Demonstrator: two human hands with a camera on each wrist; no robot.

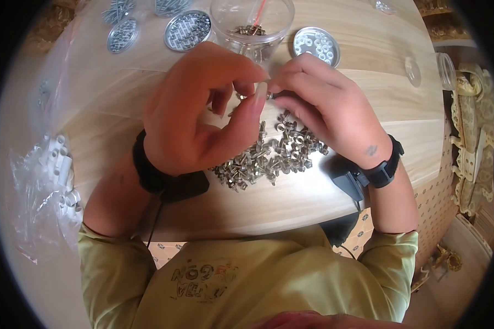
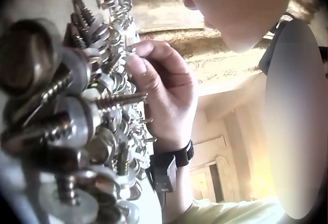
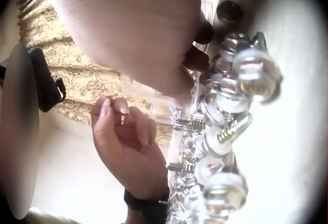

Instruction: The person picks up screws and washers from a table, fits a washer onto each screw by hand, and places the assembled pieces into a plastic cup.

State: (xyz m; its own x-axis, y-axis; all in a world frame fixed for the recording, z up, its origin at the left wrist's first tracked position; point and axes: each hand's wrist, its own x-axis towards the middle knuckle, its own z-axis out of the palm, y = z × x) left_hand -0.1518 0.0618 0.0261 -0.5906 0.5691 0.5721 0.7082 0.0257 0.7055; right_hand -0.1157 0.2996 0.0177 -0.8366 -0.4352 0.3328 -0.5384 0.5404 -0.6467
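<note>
A heap of hex-head self-drilling screws (image 1: 274, 156), many with pale washers, lies on the table below both hands. My right hand (image 1: 332, 98) pinches a small metal screw (image 1: 269, 96) between thumb and index finger, above the heap's far side; the left wrist view shows those fingertips close to the screws. Facing it is my left hand (image 1: 203, 109), raised over the heap's left part with fingers bent and thumb up near the index fingertip. In the right wrist view its fingers curl toward the palm; I cannot tell whether something small is inside.
Behind the hands stands a clear plastic tub (image 1: 252, 41) with some screws inside. Round lids of small parts (image 1: 187, 30) and white washers (image 1: 316, 46) flank it. Loose long screws (image 1: 118, 10) lie farther back. A plastic bag with white tubes (image 1: 57, 164) is at left.
</note>
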